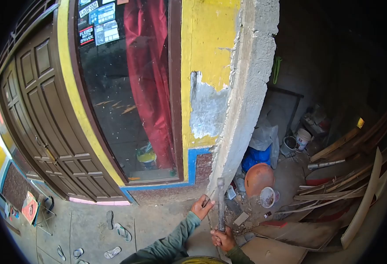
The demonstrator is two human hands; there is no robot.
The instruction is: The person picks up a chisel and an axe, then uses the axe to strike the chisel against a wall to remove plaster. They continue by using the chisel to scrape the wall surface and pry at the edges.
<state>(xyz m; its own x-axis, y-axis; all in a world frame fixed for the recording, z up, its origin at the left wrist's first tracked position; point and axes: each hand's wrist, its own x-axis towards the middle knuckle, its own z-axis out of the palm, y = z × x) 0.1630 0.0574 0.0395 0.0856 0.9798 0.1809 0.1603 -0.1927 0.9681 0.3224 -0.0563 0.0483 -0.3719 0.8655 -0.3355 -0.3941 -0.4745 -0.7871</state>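
Note:
My right hand [222, 239] grips the lower end of a long hammer [220, 204], whose head is raised near the foot of a grey concrete wall corner [239, 145]. My left hand [202, 207] holds a thin metal chisel [209, 198] against the base of that corner. The yellow plaster [206, 48] on the wall face is partly chipped off, showing bare grey patches. Both my sleeves are green.
A glass window with a red curtain [147, 79] and brown doors [44, 119] lie to the left. Sandals [116, 229] lie on the pavement. Right of the corner are an orange bowl [258, 177], buckets [302, 138], rubble and stacked wooden planks [347, 189].

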